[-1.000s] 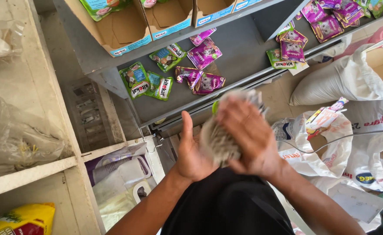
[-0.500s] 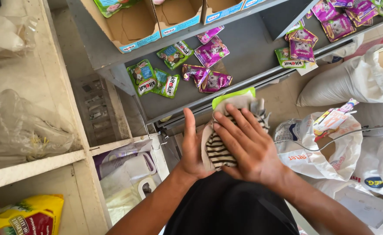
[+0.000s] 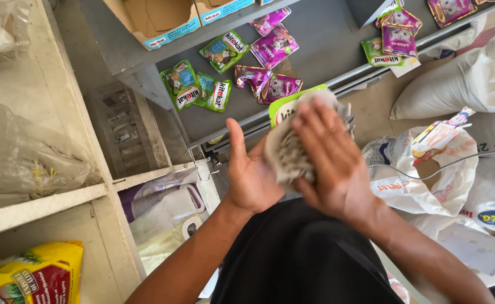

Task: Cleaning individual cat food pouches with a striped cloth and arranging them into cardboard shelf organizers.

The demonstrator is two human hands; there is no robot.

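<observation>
Far left: pale wooden shelving w/ crumpled clear plastic bags on it, and a yellow-red bag at the bottom corner. Next over, a grey metal shelf runs across the top, w/ open cardboard boxes above, green pouches lying loose near its left end, purple pouches just beside them toward the middle. Centre: left hand is palm up, thumb raised, fingers under a striped grey-and-white cloth; it is not curled round it, so an open, flat grip supporting the cloth from below. Right hand lies flat on top, fingers spread, pressing the cloth between both palms; also no closed grip. Cloth sits in front of the person's dark top, w/ a green-edged packet showing just behind it. Right: white sacks on the floor, printed plastic bags beside them, more purple and green pouches on the shelf's right end.
</observation>
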